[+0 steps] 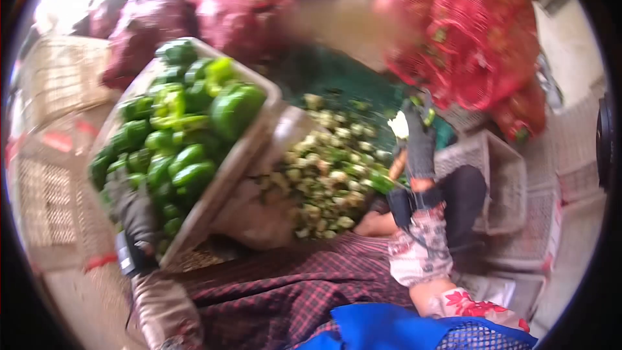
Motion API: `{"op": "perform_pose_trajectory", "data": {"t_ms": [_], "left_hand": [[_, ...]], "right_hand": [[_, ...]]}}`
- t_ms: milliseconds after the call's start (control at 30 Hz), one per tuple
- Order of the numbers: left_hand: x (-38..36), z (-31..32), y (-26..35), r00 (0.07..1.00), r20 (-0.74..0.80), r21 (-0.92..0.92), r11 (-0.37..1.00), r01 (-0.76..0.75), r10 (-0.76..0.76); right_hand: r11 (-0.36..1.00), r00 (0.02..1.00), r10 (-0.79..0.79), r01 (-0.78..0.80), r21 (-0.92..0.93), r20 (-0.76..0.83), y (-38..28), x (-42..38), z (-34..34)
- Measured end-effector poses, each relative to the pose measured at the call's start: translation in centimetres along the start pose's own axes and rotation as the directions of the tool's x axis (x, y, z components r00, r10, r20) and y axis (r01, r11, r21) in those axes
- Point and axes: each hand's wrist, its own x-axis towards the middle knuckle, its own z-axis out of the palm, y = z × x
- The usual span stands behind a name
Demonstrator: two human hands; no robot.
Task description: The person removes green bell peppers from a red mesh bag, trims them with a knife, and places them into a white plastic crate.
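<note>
My left hand [131, 207], in a grey glove, lies over the near left side of a pale plastic crate [223, 204]. Its fingers stretch out against the green bell peppers [191, 178] heaped inside. To the right, my right hand [421, 149] is raised in a dark grey glove, fingers closed around a brown-handled tool [397, 164]. A cream-white piece [398, 125] shows beside these fingers, and a green bit sits by the fingertips; blur hides their details. Between my hands, a pile of pale pepper cores [330, 178] with green stems covers the floor.
Red mesh sacks [479, 39] bulge at the back right, and purplish-pink sacks [240, 13] stand at the back left. Plastic crates [505, 185] sit on the right, with more basket-like crates [48, 207] on the left. A dark green sheet [363, 81] lies behind the cores.
</note>
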Motion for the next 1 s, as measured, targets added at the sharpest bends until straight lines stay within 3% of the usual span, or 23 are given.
{"op": "perform_pose_trajectory", "data": {"t_ms": [33, 67, 100, 133, 233, 300, 367, 400, 467, 500, 533, 567, 600, 667, 733, 800, 833, 867, 900, 933, 967, 1000], "left_hand": [[0.2, -0.2, 0.5, 0.998, 0.044, 0.063, 0.997, 0.043, -0.046], [0.3, -0.4, 0.9, 0.992, 0.088, 0.130, 0.988, 0.080, -0.092], [0.5, -0.8, 1.5, 0.985, 0.124, 0.163, 0.982, 0.097, -0.118], [0.6, -0.6, 1.7, 0.978, 0.145, 0.198, 0.972, 0.122, -0.153], [1.3, 0.6, 0.9, 0.983, 0.138, 0.183, 0.979, 0.093, -0.119], [2.5, 0.1, 1.6, 0.963, 0.229, 0.194, 0.976, 0.101, -0.146], [3.1, 2.0, -0.2, 0.975, 0.187, 0.100, 0.990, 0.100, -0.117], [3.0, 2.8, -1.0, 0.980, 0.175, 0.058, 0.995, 0.084, -0.093], [2.6, 3.3, -1.5, 0.997, -0.013, -0.087, 0.994, 0.073, -0.074], [2.7, 3.3, -1.7, 0.992, -0.108, -0.156, 0.986, 0.053, -0.070], [2.9, 3.3, -1.7, 0.978, -0.198, -0.226, 0.974, 0.022, -0.068], [3.2, 3.1, -1.3, 0.957, -0.281, -0.295, 0.955, -0.014, -0.073], [2.9, 1.2, 1.1, 0.943, -0.333, -0.356, 0.926, -0.124, -0.002], [0.2, -6.1, 10.2, 0.888, -0.448, -0.447, 0.833, -0.326, 0.106], [-3.7, -10.4, 18.1, 0.944, -0.285, -0.825, 0.460, -0.330, 0.165], [-5.7, -10.4, 21.3, 0.878, 0.017, -0.937, 0.313, -0.152, 0.478], [-7.2, -10.8, 24.2, 0.794, 0.242, -0.966, 0.216, 0.143, 0.558], [-8.5, -10.0, 26.5, 0.655, 0.470, -0.847, 0.092, 0.524, 0.591], [-9.8, -8.9, 28.1, 0.509, 0.612, -0.638, -0.003, 0.770, 0.606], [-11.0, -8.3, 29.4, 0.415, 0.656, -0.530, -0.007, 0.848, 0.631], [-12.2, -6.9, 30.1, 0.372, 0.614, -0.455, -0.072, 0.888, 0.696], [-13.3, -6.2, 31.0, 0.400, 0.643, -0.412, -0.146, 0.899, 0.653]], "right_hand": [[0.999, 1.000, -0.008, 0.007, -0.041, -0.012, 0.6, 1.7, -0.8], [0.994, 0.992, 0.073, -0.080, 0.068, 0.100, 2.2, 3.0, -2.5], [0.954, 0.981, 0.014, 0.045, -0.295, 0.194, 1.8, 3.9, -3.7], [0.783, 0.951, -0.007, 0.197, -0.590, 0.308, 1.4, 4.3, -4.4], [0.620, 0.963, -0.197, 0.269, -0.737, 0.186, 11.1, 4.6, -7.0], [0.484, 0.940, -0.167, 0.340, -0.806, 0.297, 19.8, 3.9, -11.4], [0.515, 0.925, 0.262, 0.106, -0.850, 0.274, 20.3, 3.0, -12.4], [0.485, 0.747, 0.635, -0.187, -0.854, 0.196, 17.6, 1.7, -12.4], [0.201, 0.753, 0.581, 0.234, -0.951, 0.308, 21.8, -1.0, -12.3], [0.246, 0.698, 0.650, 0.180, -0.953, 0.299, 22.3, -2.1, -12.2], [0.281, 0.637, 0.714, 0.120, -0.952, 0.291, 17.8, -3.2, -11.1], [0.285, 0.518, 0.780, 0.208, -0.936, 0.352, 14.9, -3.8, -10.9], [0.215, 0.665, 0.589, 0.419, -0.882, 0.459, 22.3, -6.4, -12.3], [0.296, 0.577, 0.685, 0.338, -0.894, 0.445, 20.7, -5.7, -11.8], [0.340, 0.646, 0.556, 0.396, -0.853, 0.522, 21.5, -6.5, -11.8], [0.397, 0.710, 0.387, 0.448, -0.801, 0.589, 20.4, -5.6, -10.8], [0.439, 0.731, 0.297, 0.467, -0.768, 0.615, 17.5, -5.2, -10.2], [0.481, 0.744, 0.204, 0.489, -0.727, 0.636, 14.3, -5.0, -9.3], [0.514, 0.730, 0.209, 0.485, -0.708, 0.651, 11.3, -4.9, -8.1], [0.614, 0.720, -0.084, 0.582, -0.533, 0.689, 10.6, -5.5, -7.9], [0.783, 0.562, -0.092, 0.550, -0.289, 0.822, 6.8, -4.2, -7.7], [0.894, 0.560, -0.029, 0.385, -0.229, 0.828, 3.2, -4.3, -7.2]]}}
